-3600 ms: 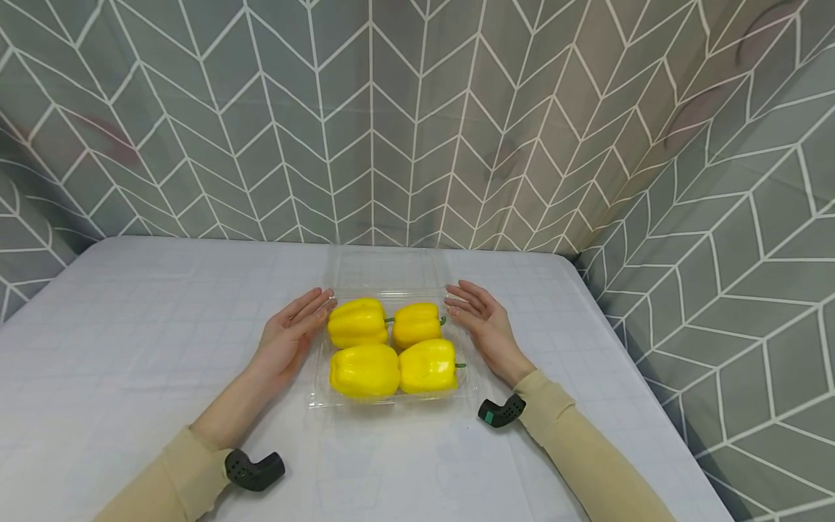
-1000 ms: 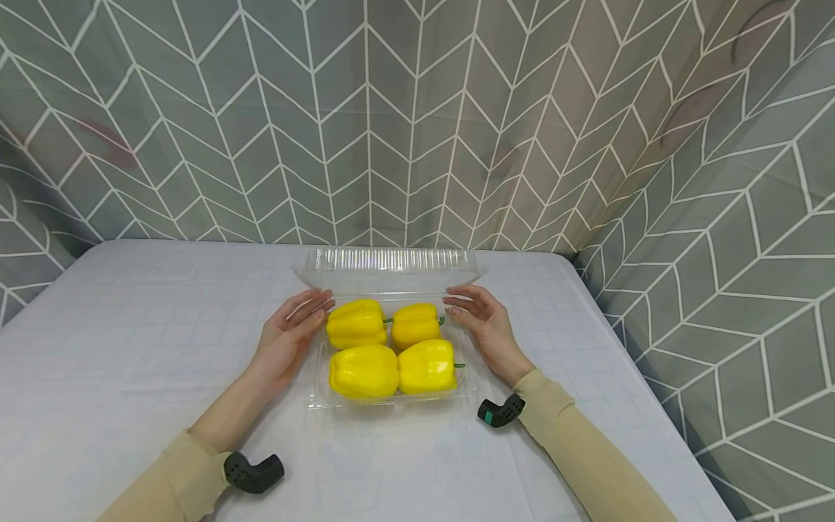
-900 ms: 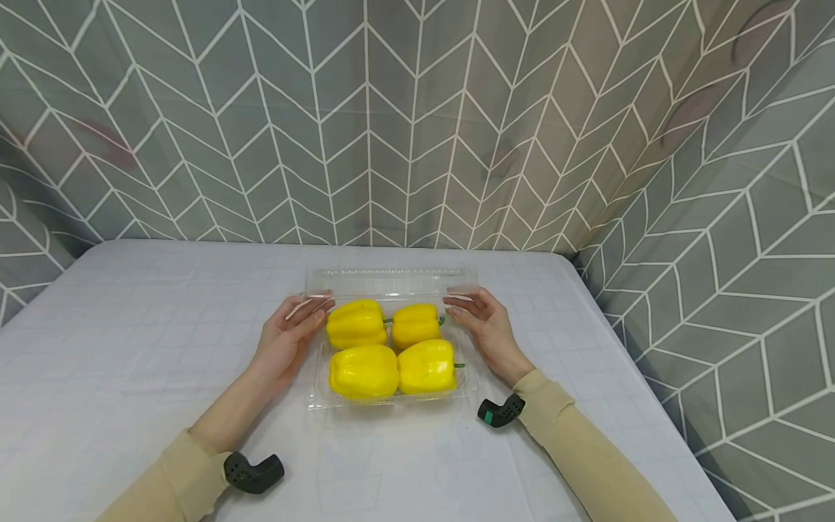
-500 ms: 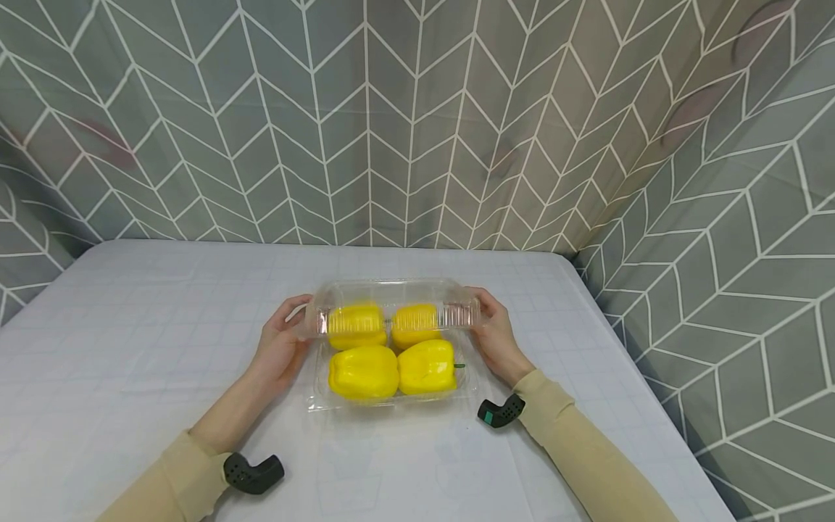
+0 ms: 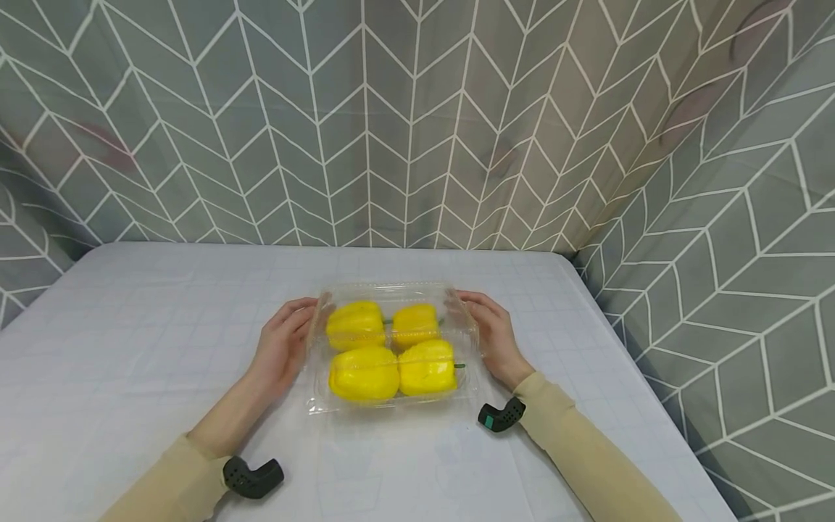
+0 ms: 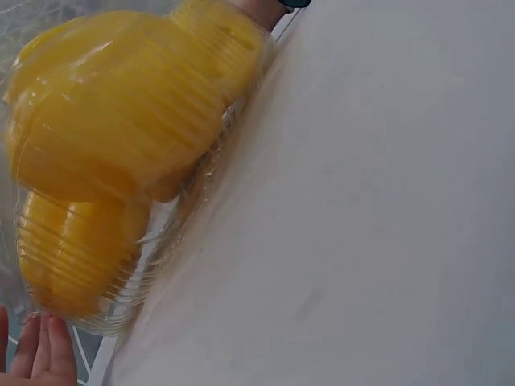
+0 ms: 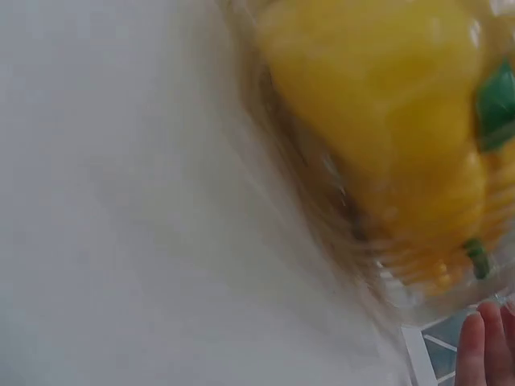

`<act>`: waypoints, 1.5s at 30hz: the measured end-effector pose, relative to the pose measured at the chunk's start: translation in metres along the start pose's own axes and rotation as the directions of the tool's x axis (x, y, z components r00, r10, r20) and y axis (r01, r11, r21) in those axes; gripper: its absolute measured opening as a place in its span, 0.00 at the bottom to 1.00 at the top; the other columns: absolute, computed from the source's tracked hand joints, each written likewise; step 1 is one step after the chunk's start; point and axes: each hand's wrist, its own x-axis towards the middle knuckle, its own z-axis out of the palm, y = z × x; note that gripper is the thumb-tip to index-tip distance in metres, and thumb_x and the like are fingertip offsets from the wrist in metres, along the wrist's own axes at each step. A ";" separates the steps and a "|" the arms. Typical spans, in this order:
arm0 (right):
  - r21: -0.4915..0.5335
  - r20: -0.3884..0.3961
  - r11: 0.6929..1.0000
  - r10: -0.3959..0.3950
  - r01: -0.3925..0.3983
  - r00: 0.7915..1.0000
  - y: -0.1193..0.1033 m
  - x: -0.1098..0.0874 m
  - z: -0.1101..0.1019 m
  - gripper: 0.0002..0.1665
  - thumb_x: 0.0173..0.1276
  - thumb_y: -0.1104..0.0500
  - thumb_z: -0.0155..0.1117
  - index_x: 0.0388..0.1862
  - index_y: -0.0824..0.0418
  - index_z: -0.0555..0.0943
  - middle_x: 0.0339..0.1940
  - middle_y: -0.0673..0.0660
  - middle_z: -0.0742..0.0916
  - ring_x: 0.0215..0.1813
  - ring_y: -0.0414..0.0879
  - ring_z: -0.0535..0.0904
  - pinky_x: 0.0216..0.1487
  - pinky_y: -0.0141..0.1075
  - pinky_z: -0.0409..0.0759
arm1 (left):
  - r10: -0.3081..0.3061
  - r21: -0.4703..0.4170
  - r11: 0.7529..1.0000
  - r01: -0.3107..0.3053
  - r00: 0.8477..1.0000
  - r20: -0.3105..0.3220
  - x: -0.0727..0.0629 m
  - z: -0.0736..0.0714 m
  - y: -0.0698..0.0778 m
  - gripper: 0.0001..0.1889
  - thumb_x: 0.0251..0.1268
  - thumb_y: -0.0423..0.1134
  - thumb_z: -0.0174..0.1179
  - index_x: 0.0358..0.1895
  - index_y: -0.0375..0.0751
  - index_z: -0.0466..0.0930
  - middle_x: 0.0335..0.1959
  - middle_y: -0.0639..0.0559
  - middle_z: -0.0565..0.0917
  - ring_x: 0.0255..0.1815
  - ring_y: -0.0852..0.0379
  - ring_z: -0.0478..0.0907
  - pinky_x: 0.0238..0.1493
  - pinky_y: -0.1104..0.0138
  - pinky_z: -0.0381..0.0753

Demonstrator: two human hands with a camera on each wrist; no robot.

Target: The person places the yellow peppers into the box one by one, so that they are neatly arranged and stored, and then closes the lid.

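Note:
Several yellow bell peppers [image 5: 363, 375] with green stems lie in two rows in a clear plastic clamshell box [image 5: 320, 403] on the table. Its ribbed clear lid [image 5: 389, 291] lies over them, hinged at the back. My left hand [image 5: 282, 348] is along the box's left side, its fingertips at the back left corner and partly behind the plastic. On the other side, my right hand [image 5: 497, 339] flanks the right wall, fingers reaching to the back corner. In both wrist views the fingers [image 6: 44, 346] look extended at the box's end, and nothing is curled round the plastic.
A white cloth covers the table [image 5: 163, 312], whose far edge meets a grey curtain [image 5: 391, 130] with white chevron lines. More of this curtain hangs at the right. Black curved devices [image 5: 253, 478] are worn on both wrists, over beige sleeves.
The lid, earlier flipped back behind the box, has swung forward and down over the peppers. Both hands stay at the sides, with their fingers shifted slightly outward. The peppers have kept their places.

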 end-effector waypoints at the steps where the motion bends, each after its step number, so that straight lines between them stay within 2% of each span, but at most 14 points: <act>1: -0.033 -0.008 0.999 0.001 -0.002 1.000 0.000 -0.001 0.000 0.17 0.77 0.58 0.50 0.58 0.58 0.80 0.61 0.47 0.83 0.64 0.44 0.77 0.67 0.34 0.75 | 0.007 0.038 0.999 -0.006 1.000 -0.014 -0.001 0.001 0.000 0.09 0.78 0.42 0.54 0.54 0.46 0.75 0.58 0.57 0.78 0.59 0.62 0.79 0.65 0.75 0.73; 4: -0.088 -0.024 0.996 0.004 -0.006 1.000 -0.001 -0.007 0.003 0.21 0.76 0.58 0.51 0.63 0.64 0.77 0.64 0.50 0.81 0.64 0.45 0.77 0.69 0.34 0.72 | 0.009 0.157 0.988 0.003 0.997 -0.074 -0.005 0.004 0.001 0.16 0.77 0.44 0.55 0.60 0.43 0.74 0.59 0.58 0.78 0.59 0.64 0.78 0.64 0.78 0.73; 6: -0.102 -0.017 0.995 0.011 -0.012 1.000 -0.003 -0.012 0.004 0.24 0.76 0.59 0.52 0.66 0.67 0.74 0.65 0.54 0.80 0.62 0.47 0.77 0.69 0.35 0.72 | -0.001 0.204 0.979 0.023 0.994 -0.107 -0.009 0.006 0.003 0.20 0.77 0.44 0.55 0.65 0.40 0.71 0.60 0.59 0.76 0.59 0.65 0.77 0.63 0.78 0.74; 11: -0.121 -0.004 0.992 0.040 -0.040 0.999 -0.008 -0.026 0.005 0.25 0.73 0.63 0.54 0.68 0.68 0.71 0.64 0.57 0.78 0.57 0.48 0.78 0.62 0.33 0.77 | -0.036 0.223 0.972 0.070 0.988 -0.151 -0.023 0.009 0.008 0.25 0.76 0.38 0.55 0.71 0.37 0.64 0.66 0.53 0.73 0.59 0.69 0.76 0.62 0.78 0.75; 13: -0.139 0.009 0.989 0.044 -0.042 0.999 -0.010 -0.031 0.003 0.26 0.73 0.63 0.53 0.69 0.67 0.71 0.65 0.57 0.77 0.57 0.47 0.78 0.61 0.32 0.78 | -0.055 0.264 0.960 0.095 0.987 -0.153 -0.030 0.011 0.010 0.27 0.76 0.40 0.57 0.73 0.39 0.63 0.70 0.51 0.71 0.61 0.69 0.74 0.62 0.79 0.74; 17: -0.160 0.041 0.987 0.042 -0.035 0.998 -0.014 -0.042 0.000 0.27 0.73 0.64 0.53 0.70 0.67 0.70 0.68 0.59 0.75 0.60 0.47 0.79 0.62 0.32 0.78 | -0.069 0.362 0.924 0.120 0.986 -0.151 -0.046 0.015 0.013 0.31 0.73 0.47 0.60 0.74 0.43 0.62 0.75 0.47 0.68 0.63 0.69 0.72 0.60 0.81 0.73; 19: -0.167 0.054 0.986 0.036 -0.027 0.998 -0.015 -0.047 -0.001 0.27 0.73 0.64 0.53 0.70 0.68 0.69 0.68 0.59 0.74 0.61 0.46 0.79 0.63 0.33 0.77 | -0.062 0.394 0.912 0.117 0.987 -0.148 -0.053 0.016 0.012 0.32 0.73 0.47 0.60 0.75 0.43 0.62 0.75 0.46 0.68 0.64 0.70 0.72 0.59 0.82 0.73; 25: -0.176 0.093 0.984 0.024 -0.008 0.995 -0.017 -0.062 -0.003 0.26 0.74 0.64 0.54 0.69 0.69 0.69 0.66 0.59 0.76 0.62 0.52 0.77 0.63 0.34 0.78 | -0.026 0.395 0.916 0.072 0.992 -0.122 -0.072 0.017 0.010 0.31 0.73 0.43 0.61 0.74 0.41 0.63 0.73 0.47 0.70 0.61 0.73 0.75 0.57 0.81 0.76; 30: -0.183 0.121 0.983 0.011 0.011 0.993 -0.019 -0.073 -0.005 0.26 0.74 0.64 0.56 0.69 0.69 0.69 0.65 0.60 0.77 0.61 0.52 0.78 0.60 0.32 0.80 | -0.003 0.407 0.913 0.036 0.997 -0.083 -0.086 0.019 0.010 0.31 0.72 0.39 0.61 0.74 0.41 0.62 0.72 0.49 0.71 0.60 0.72 0.77 0.58 0.80 0.77; 34: -0.194 0.132 0.981 0.008 0.018 0.991 -0.019 -0.081 -0.007 0.26 0.74 0.64 0.57 0.69 0.69 0.70 0.65 0.61 0.77 0.61 0.50 0.78 0.59 0.30 0.79 | 0.005 0.442 0.897 0.017 0.999 -0.049 -0.096 0.021 0.011 0.31 0.73 0.36 0.59 0.75 0.42 0.61 0.74 0.48 0.68 0.62 0.73 0.75 0.57 0.79 0.77; 40: -0.234 0.157 0.971 -0.007 0.044 0.988 -0.018 -0.090 -0.009 0.26 0.74 0.65 0.57 0.69 0.67 0.71 0.65 0.68 0.76 0.59 0.49 0.77 0.60 0.29 0.78 | -0.038 0.502 0.863 0.046 0.999 -0.027 -0.109 0.025 0.013 0.32 0.73 0.38 0.59 0.77 0.49 0.59 0.78 0.50 0.63 0.62 0.78 0.73 0.55 0.79 0.77; 45: -0.269 0.157 0.962 -0.009 0.052 0.987 -0.016 -0.094 -0.010 0.27 0.73 0.65 0.57 0.70 0.65 0.70 0.56 0.64 0.77 0.54 0.44 0.76 0.55 0.27 0.78 | -0.032 0.521 0.852 0.043 0.999 -0.030 -0.117 0.028 0.010 0.34 0.72 0.38 0.61 0.77 0.49 0.59 0.77 0.52 0.63 0.61 0.78 0.73 0.55 0.78 0.78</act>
